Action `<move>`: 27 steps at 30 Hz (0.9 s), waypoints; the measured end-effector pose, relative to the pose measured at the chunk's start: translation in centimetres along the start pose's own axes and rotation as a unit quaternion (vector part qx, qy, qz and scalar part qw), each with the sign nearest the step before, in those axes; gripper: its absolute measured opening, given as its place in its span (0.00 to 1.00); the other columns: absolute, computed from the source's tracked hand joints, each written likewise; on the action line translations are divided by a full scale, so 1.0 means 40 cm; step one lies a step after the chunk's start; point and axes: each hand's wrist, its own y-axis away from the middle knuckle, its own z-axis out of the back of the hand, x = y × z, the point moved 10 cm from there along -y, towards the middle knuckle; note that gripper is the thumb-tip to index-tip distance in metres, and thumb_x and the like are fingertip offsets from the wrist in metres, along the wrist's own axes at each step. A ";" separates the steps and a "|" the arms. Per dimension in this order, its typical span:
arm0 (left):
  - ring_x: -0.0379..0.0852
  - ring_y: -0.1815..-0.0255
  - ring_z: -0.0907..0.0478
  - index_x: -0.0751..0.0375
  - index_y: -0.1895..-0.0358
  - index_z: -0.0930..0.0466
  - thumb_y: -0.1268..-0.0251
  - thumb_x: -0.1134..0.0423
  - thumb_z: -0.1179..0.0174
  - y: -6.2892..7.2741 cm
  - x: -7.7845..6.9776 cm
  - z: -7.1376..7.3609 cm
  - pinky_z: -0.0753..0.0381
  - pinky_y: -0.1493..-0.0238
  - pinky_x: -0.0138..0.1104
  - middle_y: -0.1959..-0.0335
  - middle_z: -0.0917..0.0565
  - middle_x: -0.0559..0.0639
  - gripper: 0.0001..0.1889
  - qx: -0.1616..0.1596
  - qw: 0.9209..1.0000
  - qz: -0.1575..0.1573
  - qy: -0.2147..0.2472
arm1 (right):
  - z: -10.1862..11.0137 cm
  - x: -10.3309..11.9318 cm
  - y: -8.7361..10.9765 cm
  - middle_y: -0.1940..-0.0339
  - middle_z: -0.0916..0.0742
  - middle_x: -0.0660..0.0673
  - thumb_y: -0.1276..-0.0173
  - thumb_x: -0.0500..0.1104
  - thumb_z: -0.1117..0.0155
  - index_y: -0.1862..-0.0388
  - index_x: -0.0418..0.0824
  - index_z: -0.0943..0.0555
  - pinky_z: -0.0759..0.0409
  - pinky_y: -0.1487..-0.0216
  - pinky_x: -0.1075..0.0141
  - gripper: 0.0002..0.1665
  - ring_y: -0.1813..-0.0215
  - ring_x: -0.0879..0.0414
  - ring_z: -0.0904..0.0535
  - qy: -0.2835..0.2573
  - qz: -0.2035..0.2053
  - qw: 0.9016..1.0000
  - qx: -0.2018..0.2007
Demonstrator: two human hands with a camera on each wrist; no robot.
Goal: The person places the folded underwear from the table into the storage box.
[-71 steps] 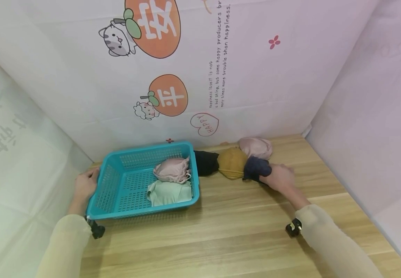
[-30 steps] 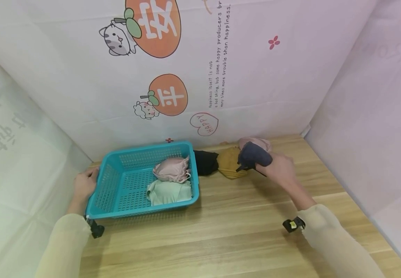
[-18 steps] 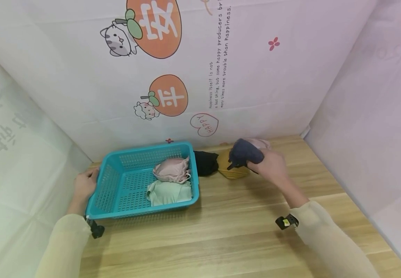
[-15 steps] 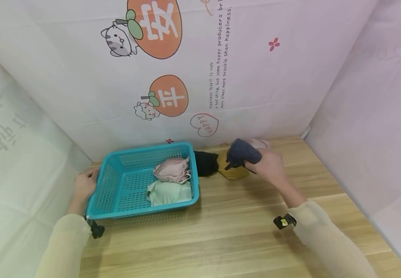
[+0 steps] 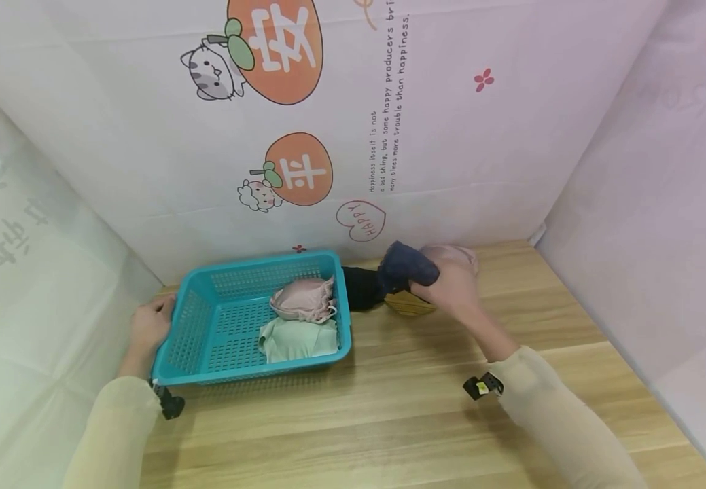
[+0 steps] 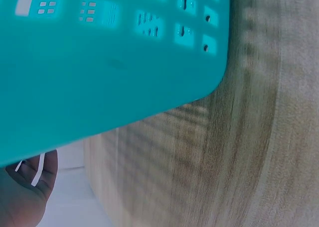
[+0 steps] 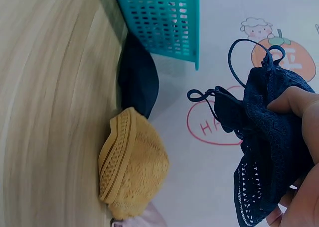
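Note:
My right hand (image 5: 455,291) pinches a folded navy lace bra (image 5: 406,265), raised over the row of clothing at the back of the table. Its thin straps dangle loose in the right wrist view, where my thumb presses on the lace. At the far left, my left hand (image 5: 151,327) grips the side rim of a turquoise plastic basket (image 5: 230,326). Inside the basket's right half lie a folded pink bra (image 5: 304,299) and a folded mint-green garment (image 5: 299,339).
Right of the basket, a black folded bra (image 5: 361,288) and a mustard one (image 7: 134,162) sit along the back wall (image 5: 438,170). Behind my right hand is another pink bra (image 5: 461,257). Printed cloth walls enclose the wooden table (image 5: 389,414) at the back and both sides.
My right hand has lifted the navy bra off the table and carried it left, past the pink bra and over the mustard and black ones. My left hand and the basket stay put.

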 end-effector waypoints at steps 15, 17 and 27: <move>0.72 0.35 0.29 0.68 0.29 0.33 0.17 0.45 0.70 0.004 0.004 -0.003 0.28 0.39 0.62 0.33 0.27 0.73 0.33 0.008 1.000 0.008 -0.004 | -0.032 0.095 -0.003 0.77 0.15 0.51 0.49 0.52 0.27 0.78 0.49 0.22 0.23 0.65 0.58 0.13 0.71 0.55 0.21 -0.046 0.015 0.998 0.046; 0.72 0.35 0.29 0.68 0.29 0.33 0.17 0.45 0.70 0.005 0.004 -0.004 0.28 0.40 0.62 0.34 0.27 0.73 0.33 0.008 1.000 0.009 -0.005 | -0.035 0.114 -0.006 0.78 0.16 0.51 0.49 0.51 0.27 0.78 0.48 0.23 0.24 0.65 0.60 0.13 0.71 0.56 0.23 -0.053 0.030 0.997 0.041; 0.73 0.33 0.31 0.68 0.28 0.34 0.17 0.46 0.70 -0.002 0.000 -0.005 0.30 0.37 0.63 0.32 0.28 0.73 0.32 0.009 1.000 0.009 -0.004 | -0.064 0.165 -0.018 0.65 0.10 0.49 0.49 0.56 0.28 0.65 0.47 0.15 0.21 0.55 0.54 0.17 0.60 0.52 0.15 -0.024 0.023 0.998 0.050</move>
